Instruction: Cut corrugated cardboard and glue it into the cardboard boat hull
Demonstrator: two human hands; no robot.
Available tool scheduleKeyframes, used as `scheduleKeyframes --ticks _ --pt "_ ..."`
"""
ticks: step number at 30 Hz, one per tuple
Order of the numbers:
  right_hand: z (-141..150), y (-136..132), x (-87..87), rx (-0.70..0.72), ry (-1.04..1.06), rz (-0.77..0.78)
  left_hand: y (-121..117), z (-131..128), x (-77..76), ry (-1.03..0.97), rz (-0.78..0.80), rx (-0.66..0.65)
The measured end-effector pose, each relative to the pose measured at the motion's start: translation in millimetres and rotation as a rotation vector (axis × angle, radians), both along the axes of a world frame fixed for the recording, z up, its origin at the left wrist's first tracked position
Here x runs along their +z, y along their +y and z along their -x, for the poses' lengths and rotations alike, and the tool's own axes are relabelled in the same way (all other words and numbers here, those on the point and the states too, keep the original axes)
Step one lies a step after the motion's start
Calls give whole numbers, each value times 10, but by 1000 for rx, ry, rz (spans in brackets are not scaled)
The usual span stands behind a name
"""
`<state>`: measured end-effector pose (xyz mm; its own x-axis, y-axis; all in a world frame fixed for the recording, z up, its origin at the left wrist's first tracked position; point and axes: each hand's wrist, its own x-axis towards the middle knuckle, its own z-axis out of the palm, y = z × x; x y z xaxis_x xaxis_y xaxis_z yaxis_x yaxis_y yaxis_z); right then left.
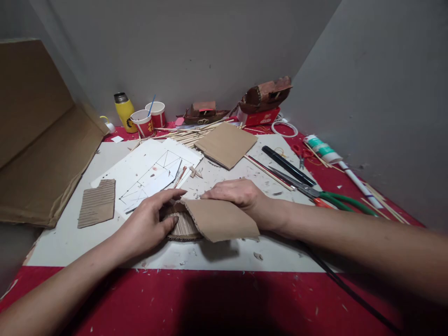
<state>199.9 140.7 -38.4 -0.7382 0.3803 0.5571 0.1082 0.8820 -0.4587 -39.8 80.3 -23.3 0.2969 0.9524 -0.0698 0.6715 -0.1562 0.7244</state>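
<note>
A curved piece of cardboard (220, 219) rises over a low cardboard form (185, 226) with a ribbed inner surface, near the front of the white board. My left hand (157, 217) is closed round the left end of that form, thumb on the near side and fingers on the far side. Along the far edge of the curved cardboard lies my right hand (241, 193), gripping it; part of its fingers is hidden behind the sheet. A small notched corrugated piece (97, 203) lies to the left of my left hand.
Scissors (315, 192) with green handles and a black pen-shaped tool (287, 165) lie right. Behind are a square cardboard sheet (227, 143), thin sticks (182, 136), paper cups (143, 123) and a model boat (268, 95). A large cardboard box (42, 140) stands left.
</note>
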Motion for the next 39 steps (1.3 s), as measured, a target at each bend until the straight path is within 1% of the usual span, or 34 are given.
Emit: scheduleKeyframes --ticks 2,7,9,11,17,19,23,24,25,27,29,31,34,36,37,39 --pt "-2 -4 16 6 -43 -13 6 0 -5 -3 0 0" --pt "20 -3 145 8 -219 80 10 0 3 18 -28 -9" --pt "32 -3 175 16 -246 84 12 -6 9 22 -52 -17" --pt "36 -7 167 13 -232 63 14 -13 14 27 -72 -24" --pt "43 -35 62 -56 -154 -16 -13 8 55 79 -105 -2" --pt "57 -43 64 -56 -144 -12 -46 40 80 135 -198 -26" --pt "92 -57 101 -89 -131 52 -154 84 112 303 -567 -138" --pt "99 -61 109 -99 -127 67 -183 81 112 346 -623 -181" --pt "107 -66 114 -109 -124 79 -209 70 107 388 -647 -227" --pt "120 -75 121 -122 -133 103 -246 35 86 445 -636 -299" --pt "134 -86 119 -130 -150 117 -261 -7 51 471 -608 -341" --pt "147 -98 109 -142 -159 107 -259 -41 11 473 -596 -359" --pt "159 -116 86 -188 -180 44 -242 -57 -29 441 -604 -367" --pt "159 -123 80 -220 -221 -2 -226 -34 -14 414 -592 -366" --pt "157 -124 82 -227 -250 -17 -217 -11 13 392 -556 -371" --pt "153 -122 95 -218 -302 -38 -197 53 103 292 -404 -367"
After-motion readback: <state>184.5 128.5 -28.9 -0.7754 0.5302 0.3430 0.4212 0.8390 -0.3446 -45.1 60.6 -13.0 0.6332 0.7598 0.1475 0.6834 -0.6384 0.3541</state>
